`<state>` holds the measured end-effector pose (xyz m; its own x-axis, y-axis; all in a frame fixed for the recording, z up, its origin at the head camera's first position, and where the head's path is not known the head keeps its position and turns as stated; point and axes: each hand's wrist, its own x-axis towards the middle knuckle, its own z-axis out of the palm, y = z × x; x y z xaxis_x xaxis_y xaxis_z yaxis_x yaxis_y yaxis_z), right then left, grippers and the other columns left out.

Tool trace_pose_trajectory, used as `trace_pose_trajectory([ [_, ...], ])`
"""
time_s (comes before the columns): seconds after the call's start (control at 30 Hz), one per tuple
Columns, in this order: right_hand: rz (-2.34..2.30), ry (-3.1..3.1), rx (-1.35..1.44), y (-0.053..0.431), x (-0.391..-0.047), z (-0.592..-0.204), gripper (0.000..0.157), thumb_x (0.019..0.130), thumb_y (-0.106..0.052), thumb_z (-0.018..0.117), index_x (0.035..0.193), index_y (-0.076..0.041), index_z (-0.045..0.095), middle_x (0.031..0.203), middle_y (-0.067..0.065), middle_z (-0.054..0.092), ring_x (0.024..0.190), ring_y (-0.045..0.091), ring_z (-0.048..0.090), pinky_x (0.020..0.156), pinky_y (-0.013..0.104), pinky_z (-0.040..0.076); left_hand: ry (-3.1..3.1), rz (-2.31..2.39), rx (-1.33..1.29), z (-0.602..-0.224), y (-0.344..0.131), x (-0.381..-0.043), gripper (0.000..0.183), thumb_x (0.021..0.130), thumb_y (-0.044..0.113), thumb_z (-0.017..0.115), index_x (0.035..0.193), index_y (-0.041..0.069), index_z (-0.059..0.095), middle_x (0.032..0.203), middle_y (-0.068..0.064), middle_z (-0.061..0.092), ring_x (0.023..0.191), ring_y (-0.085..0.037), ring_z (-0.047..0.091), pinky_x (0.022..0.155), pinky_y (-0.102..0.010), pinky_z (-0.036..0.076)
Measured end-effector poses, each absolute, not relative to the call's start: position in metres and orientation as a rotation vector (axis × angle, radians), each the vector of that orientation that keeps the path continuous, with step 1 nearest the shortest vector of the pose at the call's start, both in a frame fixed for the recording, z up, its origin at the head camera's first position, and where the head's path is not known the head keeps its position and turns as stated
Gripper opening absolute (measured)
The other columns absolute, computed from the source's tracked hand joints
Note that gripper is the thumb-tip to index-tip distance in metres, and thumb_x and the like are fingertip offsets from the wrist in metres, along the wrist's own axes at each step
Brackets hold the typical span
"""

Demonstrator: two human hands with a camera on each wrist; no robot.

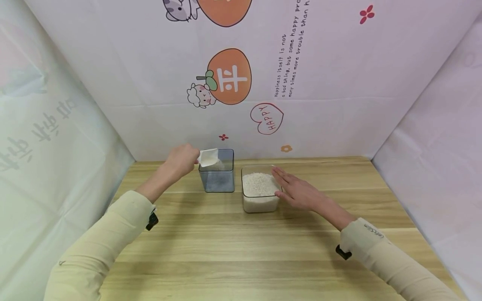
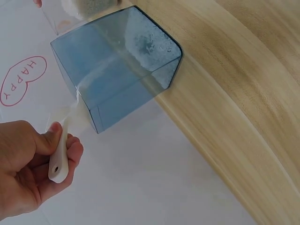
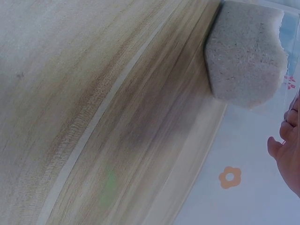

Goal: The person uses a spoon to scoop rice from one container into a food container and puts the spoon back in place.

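My left hand (image 1: 182, 159) grips the handle of a white plastic scoop (image 1: 208, 157), tilted over the rim of a blue see-through container (image 1: 219, 182). A thin stream of white grains (image 2: 96, 70) falls from the scoop into it, and a layer of grains (image 2: 147, 44) covers its bottom. Just to the right stands a clear square container (image 1: 260, 204) partly filled with rice-like white grains (image 1: 260, 184). The right hand (image 1: 299, 193) rests against its right side, fingers extended along the rim. In the right wrist view only part of that hand (image 3: 289, 150) shows.
Both containers stand near the back edge of a wooden table (image 1: 233, 255). Behind it rises a white printed backdrop (image 1: 169, 121), and similar white sheets hang at left and right (image 1: 437, 138). Dark straps (image 1: 152, 221) show at both sleeves.
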<state>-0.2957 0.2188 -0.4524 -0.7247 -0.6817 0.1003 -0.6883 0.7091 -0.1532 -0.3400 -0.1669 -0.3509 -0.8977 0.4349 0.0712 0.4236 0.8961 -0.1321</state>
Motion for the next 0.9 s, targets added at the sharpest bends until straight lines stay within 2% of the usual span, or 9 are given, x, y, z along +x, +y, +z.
trace_pose_trajectory([
  [0.2, 0.281, -2.861, 1.151, 0.219, -0.295, -0.452, 0.070, 0.106, -0.037, 0.045, 0.156, 0.004, 0.018, 0.165, 0.020, 0.017, 0.151, 0.033, 0.026, 0.118, 0.052, 0.031, -2.867, 0.293, -0.715, -0.354, -0.166, -0.336, 0.009, 0.089, 0.012, 0.073, 0.084, 0.004, 0.072, 0.079, -0.012, 0.073, 0.069, -0.031, 0.068, 0.057, -0.041, 0.057],
  [0.3, 0.281, -2.860, 1.149, 0.219, -0.295, -0.452, 0.070, 0.106, -0.037, 0.045, 0.156, 0.003, 0.018, 0.165, 0.020, 0.018, 0.151, 0.034, 0.026, 0.118, 0.051, 0.031, -2.829, 0.334, -0.726, -0.355, -0.165, -0.335, 0.011, 0.090, 0.007, 0.070, 0.079, 0.006, 0.069, 0.074, -0.010, 0.071, 0.062, -0.025, 0.063, 0.053, -0.040, 0.054],
  [0.43, 0.271, -2.863, 1.147, 0.218, -0.294, -0.451, 0.070, 0.106, -0.037, 0.046, 0.157, 0.003, 0.018, 0.166, 0.019, 0.017, 0.152, 0.032, 0.025, 0.120, 0.050, 0.030, -2.757, 0.408, -0.755, -0.358, -0.164, -0.333, 0.018, 0.089, -0.002, 0.065, 0.073, 0.007, 0.066, 0.067, -0.007, 0.067, 0.054, -0.017, 0.049, 0.046, -0.036, 0.048],
  [0.5, 0.270, -2.863, 1.148, 0.219, -0.294, -0.451, 0.070, 0.106, -0.037, 0.046, 0.156, 0.003, 0.018, 0.166, 0.018, 0.015, 0.152, 0.032, 0.025, 0.120, 0.050, 0.029, -2.714, 0.444, -0.758, -0.359, -0.163, -0.333, 0.019, 0.087, -0.004, 0.065, 0.071, 0.007, 0.066, 0.065, -0.006, 0.067, 0.052, -0.017, 0.048, 0.045, -0.035, 0.047],
  [0.67, 0.259, -2.852, 1.155, 0.220, -0.293, -0.451, 0.070, 0.106, -0.037, 0.045, 0.156, 0.004, 0.018, 0.166, 0.019, 0.016, 0.151, 0.033, 0.026, 0.119, 0.050, 0.030, -2.648, 0.457, -0.723, -0.364, -0.163, -0.331, 0.019, 0.084, -0.004, 0.067, 0.070, 0.008, 0.067, 0.065, -0.006, 0.068, 0.052, -0.021, 0.057, 0.045, -0.037, 0.050],
  [0.8, 0.249, -2.850, 1.158, 0.220, -0.293, -0.450, 0.070, 0.106, -0.037, 0.045, 0.156, 0.004, 0.018, 0.165, 0.021, 0.018, 0.151, 0.033, 0.026, 0.119, 0.050, 0.030, -2.640, 0.382, -0.677, -0.364, -0.163, -0.328, 0.014, 0.085, -0.005, 0.066, 0.074, 0.003, 0.070, 0.067, -0.011, 0.069, 0.057, -0.027, 0.064, 0.049, -0.040, 0.054],
  [0.9, 0.251, -2.847, 1.155, 0.220, -0.292, -0.450, 0.070, 0.106, -0.036, 0.046, 0.156, 0.004, 0.019, 0.165, 0.021, 0.019, 0.151, 0.034, 0.027, 0.119, 0.051, 0.031, -2.648, 0.290, -0.669, -0.361, -0.160, -0.326, 0.008, 0.087, 0.003, 0.070, 0.080, 0.002, 0.073, 0.072, -0.014, 0.071, 0.061, -0.031, 0.067, 0.050, -0.042, 0.055],
])
